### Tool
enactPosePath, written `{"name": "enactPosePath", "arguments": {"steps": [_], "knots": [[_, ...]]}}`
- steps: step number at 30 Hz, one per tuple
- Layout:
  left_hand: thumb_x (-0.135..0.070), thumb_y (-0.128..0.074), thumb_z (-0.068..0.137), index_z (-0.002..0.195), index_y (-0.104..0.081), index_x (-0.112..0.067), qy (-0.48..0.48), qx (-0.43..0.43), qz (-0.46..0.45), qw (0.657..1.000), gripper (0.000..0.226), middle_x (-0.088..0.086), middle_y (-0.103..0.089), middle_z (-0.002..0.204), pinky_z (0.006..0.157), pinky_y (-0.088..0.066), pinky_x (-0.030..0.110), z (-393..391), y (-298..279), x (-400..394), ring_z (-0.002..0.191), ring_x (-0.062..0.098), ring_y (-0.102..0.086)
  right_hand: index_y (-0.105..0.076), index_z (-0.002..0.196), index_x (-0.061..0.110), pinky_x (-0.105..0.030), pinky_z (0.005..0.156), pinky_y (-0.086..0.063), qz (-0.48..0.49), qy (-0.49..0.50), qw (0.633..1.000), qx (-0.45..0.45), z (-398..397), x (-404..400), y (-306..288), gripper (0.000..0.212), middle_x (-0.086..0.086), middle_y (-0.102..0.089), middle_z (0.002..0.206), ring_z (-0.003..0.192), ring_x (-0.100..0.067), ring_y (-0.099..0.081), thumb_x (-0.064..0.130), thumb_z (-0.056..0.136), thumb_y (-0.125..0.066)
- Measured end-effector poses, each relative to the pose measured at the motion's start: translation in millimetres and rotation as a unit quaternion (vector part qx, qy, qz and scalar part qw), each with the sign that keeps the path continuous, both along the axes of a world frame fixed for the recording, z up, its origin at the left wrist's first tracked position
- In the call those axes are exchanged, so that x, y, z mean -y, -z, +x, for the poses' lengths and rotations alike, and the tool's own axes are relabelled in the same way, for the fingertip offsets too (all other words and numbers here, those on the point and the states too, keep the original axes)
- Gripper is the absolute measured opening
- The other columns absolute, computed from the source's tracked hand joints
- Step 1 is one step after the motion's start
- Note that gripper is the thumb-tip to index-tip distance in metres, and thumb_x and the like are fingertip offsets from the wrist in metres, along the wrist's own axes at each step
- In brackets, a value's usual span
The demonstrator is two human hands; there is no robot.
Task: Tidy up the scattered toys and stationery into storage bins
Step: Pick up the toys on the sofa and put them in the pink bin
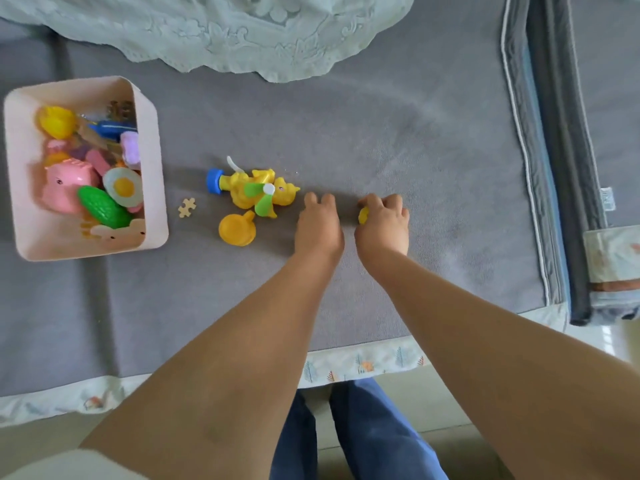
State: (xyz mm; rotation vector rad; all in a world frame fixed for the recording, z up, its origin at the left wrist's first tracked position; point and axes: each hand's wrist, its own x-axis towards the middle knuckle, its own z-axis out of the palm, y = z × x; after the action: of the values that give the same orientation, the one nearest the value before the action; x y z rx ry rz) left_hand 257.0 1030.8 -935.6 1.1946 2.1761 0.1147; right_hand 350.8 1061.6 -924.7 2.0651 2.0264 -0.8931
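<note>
Both bare arms reach forward over a grey bed cover (415, 150), the hands side by side near its middle. The right hand (382, 221) has its fingers curled down round a small yellow piece (363, 215), of which only an edge shows at the thumb side; what the piece is cannot be told. The left hand (319, 225) lies knuckles up just beside it, fingers bent downward toward the cover; its tips are hidden and it cannot be told whether it holds anything. Just left of the left hand lies a yellow duck-shaped toy fan (254, 192) with green blades and a blue cap at its far left end, close to the fingers but apart from them. An orange toy cup (237, 229) sits just below the fan, and a tan jigsaw piece (187, 207) lies alone between the fan and the bin. The pink storage bin (152, 140) stands well to the left at the cover's edge, already holding toys: a pink pig (65, 188), a green corn-like piece (102, 206), a toy fried egg (123, 186), a yellow toy (57, 122) and several smaller bits that are too jumbled to name. A pale green lace cloth (225, 29) spreads across the top of the bed, and folded grey bedding (554, 150) runs along the right side.
</note>
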Motion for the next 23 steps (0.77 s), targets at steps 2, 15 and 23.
{"name": "enactPosePath", "arguments": {"steps": [2,15,23], "knots": [[-0.002,-0.052,0.085,0.104,-0.052,-0.006,0.007,0.008,0.018,1.0,0.019,0.015,-0.047,0.114,0.07,-0.041,0.042,-8,-3,4,0.091,0.038,-0.057,-0.053,0.122,0.026,-0.028,0.077,-0.037,0.0,0.008,1.0,-0.016,-8,-1,-5,0.042,-0.005,-0.039,0.126,0.115,-0.026,-0.038,0.001,0.088,-0.049],[-0.008,-0.051,0.087,0.104,-0.058,-0.012,-0.164,-0.041,0.145,0.975,0.019,0.007,-0.062,0.102,0.077,-0.04,0.031,-187,-73,73,0.095,0.024,-0.057,-0.053,0.126,0.022,-0.032,0.082,-0.045,-0.045,-0.034,0.974,-0.219,-190,46,-65,0.041,-0.009,-0.054,0.123,0.106,-0.028,-0.057,0.024,0.086,-0.06],[-0.024,-0.043,0.096,0.091,-0.056,-0.018,-0.194,-0.109,0.092,0.971,0.016,0.002,-0.062,0.091,0.075,-0.048,0.034,-282,-63,147,0.088,0.023,-0.058,-0.058,0.122,0.027,-0.04,0.093,-0.047,-0.065,-0.129,0.971,-0.192,-280,105,-64,0.04,-0.004,-0.06,0.117,0.111,-0.025,-0.053,0.041,0.085,-0.063]]}}
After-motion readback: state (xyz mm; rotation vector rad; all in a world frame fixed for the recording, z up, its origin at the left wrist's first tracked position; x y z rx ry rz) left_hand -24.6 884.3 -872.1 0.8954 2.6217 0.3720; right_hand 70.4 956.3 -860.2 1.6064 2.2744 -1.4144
